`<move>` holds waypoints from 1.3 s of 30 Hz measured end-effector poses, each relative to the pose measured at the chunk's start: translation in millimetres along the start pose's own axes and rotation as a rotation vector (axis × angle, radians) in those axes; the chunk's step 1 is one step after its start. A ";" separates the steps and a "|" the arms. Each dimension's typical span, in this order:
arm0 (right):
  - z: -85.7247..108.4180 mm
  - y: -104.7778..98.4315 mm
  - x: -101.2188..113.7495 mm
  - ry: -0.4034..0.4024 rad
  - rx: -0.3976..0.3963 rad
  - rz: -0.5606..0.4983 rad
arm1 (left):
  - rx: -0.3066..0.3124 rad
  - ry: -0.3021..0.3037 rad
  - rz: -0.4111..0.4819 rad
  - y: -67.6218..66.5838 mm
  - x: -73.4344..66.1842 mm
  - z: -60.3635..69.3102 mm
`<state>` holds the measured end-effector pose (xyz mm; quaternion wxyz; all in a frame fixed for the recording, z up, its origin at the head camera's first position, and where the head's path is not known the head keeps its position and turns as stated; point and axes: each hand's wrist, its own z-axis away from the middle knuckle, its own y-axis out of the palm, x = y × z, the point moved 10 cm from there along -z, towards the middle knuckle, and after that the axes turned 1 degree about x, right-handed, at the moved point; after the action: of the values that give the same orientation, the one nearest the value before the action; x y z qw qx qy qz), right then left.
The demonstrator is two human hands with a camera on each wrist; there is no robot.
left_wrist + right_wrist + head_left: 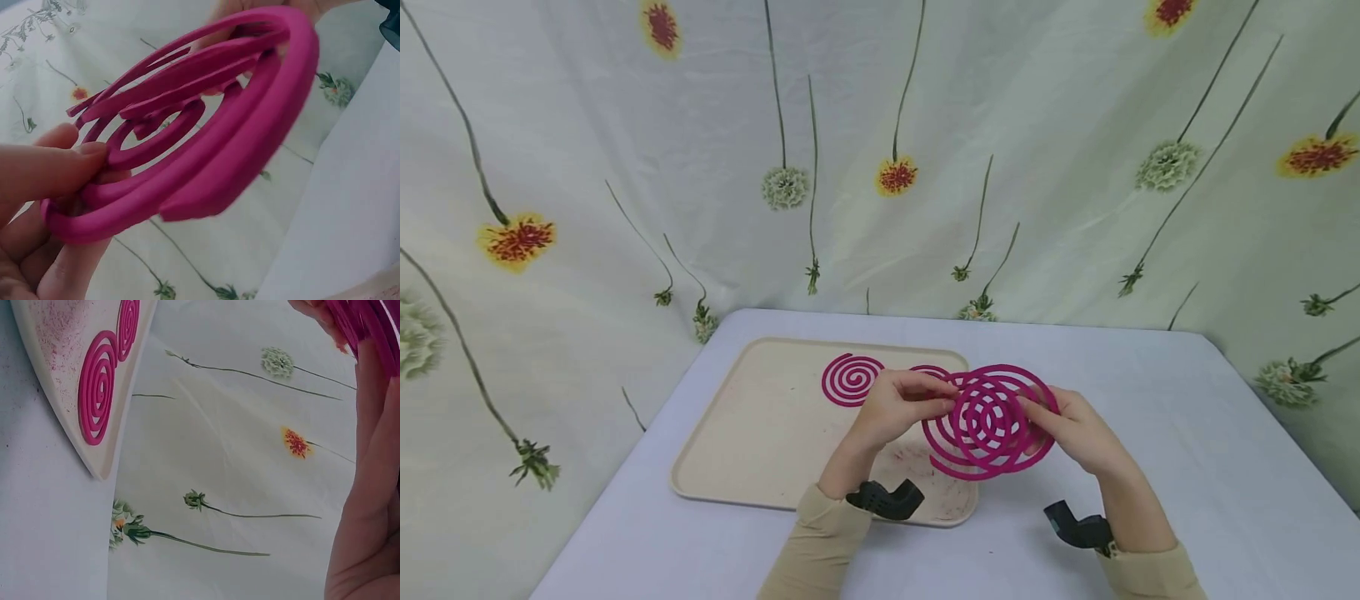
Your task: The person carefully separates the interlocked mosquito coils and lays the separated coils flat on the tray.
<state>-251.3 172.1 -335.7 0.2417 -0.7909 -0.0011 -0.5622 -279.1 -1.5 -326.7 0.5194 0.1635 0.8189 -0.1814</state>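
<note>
Between both hands, above the right part of the tray, is magenta mosquito coil (250,162) work: overlapping spirals, seemingly a nested pair, tilted. My left hand (887,406) pinches its left side, with the thumb on top and fingers beneath in the left wrist view. On the opposite side, my right hand (1078,427) grips the rim between thumb and fingers. In the right wrist view only a magenta edge shows beside the right fingers. A single flat mosquito coil (831,382) lies on the beige tray (760,442); another (84,406) lies near the tray's corner.
Magenta crumbs and dust mark the tray's near right corner. The tray rests on a white-covered table (1180,433), left of its middle. Behind the table hangs a flower-printed cloth (1075,208). Each wrist wears a black camera mount (887,500).
</note>
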 end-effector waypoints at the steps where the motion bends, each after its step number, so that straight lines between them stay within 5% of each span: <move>1: 0.1 -2.5 0.9 -0.004 -0.046 0.003 | -0.034 -0.013 0.014 -1.9 0.3 -0.1; 5: 1.4 -12.5 0.6 0.019 -0.233 -0.011 | -0.186 -0.041 0.087 -9.6 -0.5 0.8; 8: 3.5 -19.4 -1.1 0.044 -0.374 -0.049 | -0.283 -0.007 0.147 -13.3 -2.8 2.0; 12: 4.8 -22.8 -2.6 0.055 -0.430 -0.087 | -0.288 0.027 0.172 -12.6 -3.7 1.0; 15: 3.3 -19.3 -4.2 0.069 -0.298 -0.071 | -0.180 0.009 0.138 -9.6 -1.6 0.1; 21: 3.4 5.0 -12.1 0.089 0.134 -0.041 | 0.116 -0.024 0.000 5.6 4.8 2.2; 25: 1.5 14.6 -16.2 0.084 0.226 -0.022 | 0.166 -0.005 -0.067 10.6 6.8 2.5; 31: -5.6 6.2 -10.5 0.019 0.022 0.006 | -0.012 0.028 -0.023 -0.9 3.8 -0.5; 39: -2.2 -11.1 -9.7 0.060 -0.291 -0.047 | -0.256 0.023 0.135 -11.9 -0.2 0.4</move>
<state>-259.9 183.8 -339.5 0.1111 -0.8003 0.0692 -0.5852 -284.2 -12.2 -325.2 0.5378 0.1526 0.8283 -0.0381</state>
